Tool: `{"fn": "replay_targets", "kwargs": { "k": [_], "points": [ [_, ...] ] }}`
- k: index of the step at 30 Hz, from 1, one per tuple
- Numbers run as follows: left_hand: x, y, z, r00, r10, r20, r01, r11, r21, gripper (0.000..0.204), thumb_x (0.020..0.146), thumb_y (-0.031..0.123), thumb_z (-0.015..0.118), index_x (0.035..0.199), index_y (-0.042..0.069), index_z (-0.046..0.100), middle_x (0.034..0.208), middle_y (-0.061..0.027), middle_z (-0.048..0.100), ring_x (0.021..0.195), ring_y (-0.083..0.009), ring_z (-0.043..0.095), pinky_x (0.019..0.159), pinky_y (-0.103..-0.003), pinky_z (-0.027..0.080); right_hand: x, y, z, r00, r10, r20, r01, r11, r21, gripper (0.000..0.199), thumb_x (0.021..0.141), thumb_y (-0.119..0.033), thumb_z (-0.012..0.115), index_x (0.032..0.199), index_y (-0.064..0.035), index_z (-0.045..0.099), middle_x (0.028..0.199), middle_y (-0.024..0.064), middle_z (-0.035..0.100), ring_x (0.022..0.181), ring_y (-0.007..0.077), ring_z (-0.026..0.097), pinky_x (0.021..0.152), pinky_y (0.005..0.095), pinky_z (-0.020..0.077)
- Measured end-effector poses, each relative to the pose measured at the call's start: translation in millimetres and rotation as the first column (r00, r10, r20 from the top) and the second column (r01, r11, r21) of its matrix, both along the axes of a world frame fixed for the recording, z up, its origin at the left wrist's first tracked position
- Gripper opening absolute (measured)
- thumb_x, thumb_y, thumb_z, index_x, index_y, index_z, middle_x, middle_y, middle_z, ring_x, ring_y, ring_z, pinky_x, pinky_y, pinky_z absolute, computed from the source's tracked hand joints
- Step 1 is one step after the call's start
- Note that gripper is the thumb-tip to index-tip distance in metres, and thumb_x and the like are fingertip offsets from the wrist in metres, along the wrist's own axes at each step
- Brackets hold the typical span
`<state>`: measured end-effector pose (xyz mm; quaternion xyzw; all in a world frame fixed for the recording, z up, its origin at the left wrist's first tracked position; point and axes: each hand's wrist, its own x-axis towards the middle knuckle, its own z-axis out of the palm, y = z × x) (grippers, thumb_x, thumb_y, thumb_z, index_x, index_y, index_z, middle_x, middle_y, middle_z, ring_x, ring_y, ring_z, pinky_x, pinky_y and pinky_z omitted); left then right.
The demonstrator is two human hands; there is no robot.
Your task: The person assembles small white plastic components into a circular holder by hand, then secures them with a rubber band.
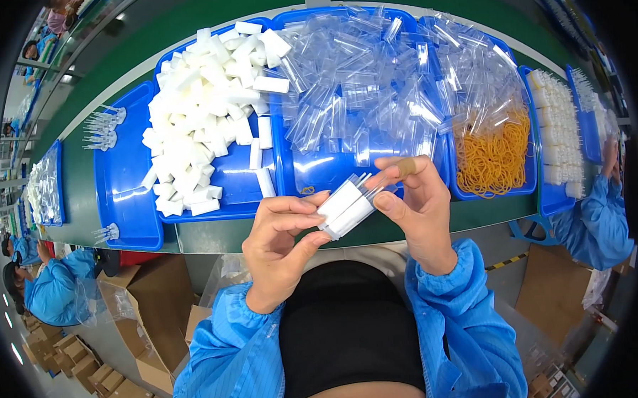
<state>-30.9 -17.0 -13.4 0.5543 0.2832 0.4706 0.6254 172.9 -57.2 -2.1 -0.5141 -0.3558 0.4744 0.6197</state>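
At the centre of the frame, the left hand [281, 236] and right hand [415, 202] together pinch 1 white foam block [344, 208] with clear plastic sleeves, fingers closed around it from both sides. Behind it, blue trays [123, 186] hold white blocks [201, 111], clear sleeves [371, 83] and yellow rubber bands [491, 156].

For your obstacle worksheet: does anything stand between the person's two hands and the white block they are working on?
Nothing visible does. The left hand and right hand both already grip the white block directly, holding it above the near edge of the green table, in front of the blue trays.
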Motion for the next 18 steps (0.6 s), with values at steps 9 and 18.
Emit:
{"fn": "replay_targets", "kwargs": {
  "k": [9,18],
  "points": [
    [2,-2,1,0.999,0.031,-0.041,-0.028,0.997,0.076,0.021,0.081,-0.009,0.073,0.100,-0.003,0.066,0.114,-0.0121,0.053,0.116,-0.0363,0.060,0.097,-0.041,0.054,-7,-4,-14,0.995,0.022,0.102,-0.034,0.992,0.118,0.026,0.083,-0.010,0.078,0.102,-0.0051,0.061,0.109,0.0088,0.062,0.118,0.0232,0.053,0.106,0.0406,0.0366],
    [4,2,-3,0.997,0.073,-0.002,-0.073,0.994,-0.079,0.025,0.083,-0.014,0.067,0.105,-0.004,0.060,0.115,-0.0110,0.051,0.120,-0.0343,0.057,0.098,-0.040,0.055,-3,4,24,0.658,-0.089,0.748,-0.051,0.985,0.162,0.057,0.072,-0.017,0.082,0.123,-0.0051,0.059,0.114,0.0098,0.061,0.114,0.0293,0.053,0.104,0.0448,0.0346]
  ]
}}
